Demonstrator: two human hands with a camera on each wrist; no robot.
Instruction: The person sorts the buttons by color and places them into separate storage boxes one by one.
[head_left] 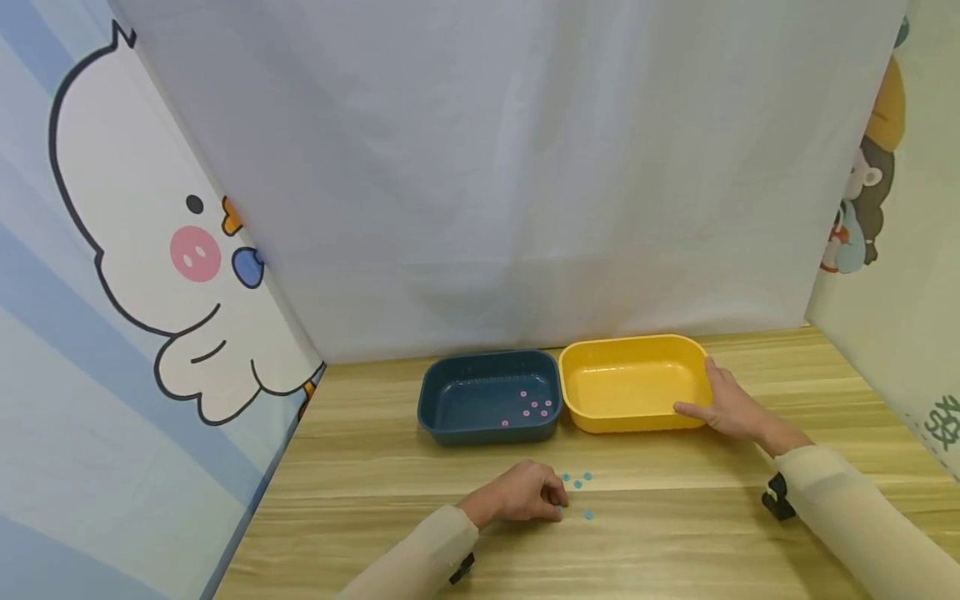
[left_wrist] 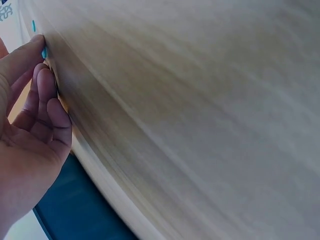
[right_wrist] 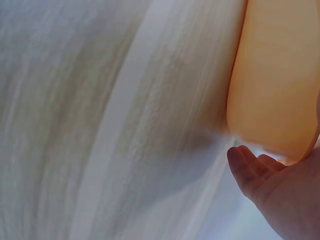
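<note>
Low over the table, my left hand [head_left: 527, 492] pinches a small flat blue button [left_wrist: 44, 52] between thumb and index fingertip. Its other fingers are curled near the wood. Several more blue buttons [head_left: 588, 515] lie just right of that hand. At the back right, my right hand [head_left: 731, 406] holds the front right corner of a yellow bin [head_left: 636, 423], thumb at the front rim and fingers along the right end. The right wrist view shows those fingers [right_wrist: 245, 167] beside the bin's end. Left of it, a dark blue bin [head_left: 487, 435] contains several pink buttons [head_left: 534, 405].
Both bins stand side by side, nearly touching, on a wood-grain table [head_left: 660, 517]. A grey-white curtain [head_left: 480, 183] hangs directly behind them. Printed cartoon walls close in the left and right sides.
</note>
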